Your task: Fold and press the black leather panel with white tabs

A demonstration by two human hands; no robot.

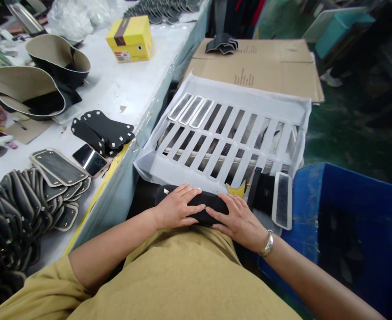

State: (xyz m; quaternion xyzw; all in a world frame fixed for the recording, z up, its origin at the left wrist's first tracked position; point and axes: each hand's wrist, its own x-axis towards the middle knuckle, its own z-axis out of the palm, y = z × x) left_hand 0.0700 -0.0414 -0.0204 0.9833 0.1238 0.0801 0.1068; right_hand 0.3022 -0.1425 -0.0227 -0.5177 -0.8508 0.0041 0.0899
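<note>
The person wears a mustard-yellow short-sleeved shirt [182, 280], plain, loose, with soft folds across the front. Both forearms are bare below the sleeves. A silver metal-link wristwatch [268, 244] circles the right wrist; no rings show.

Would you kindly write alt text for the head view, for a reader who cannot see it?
Both hands, left hand and right hand, press flat on a black pad at the person's lap, before a white slotted tray. On the white table to the left lie stacked black pads, a phone and a yellow box; a blue bin stands on the right.
</note>
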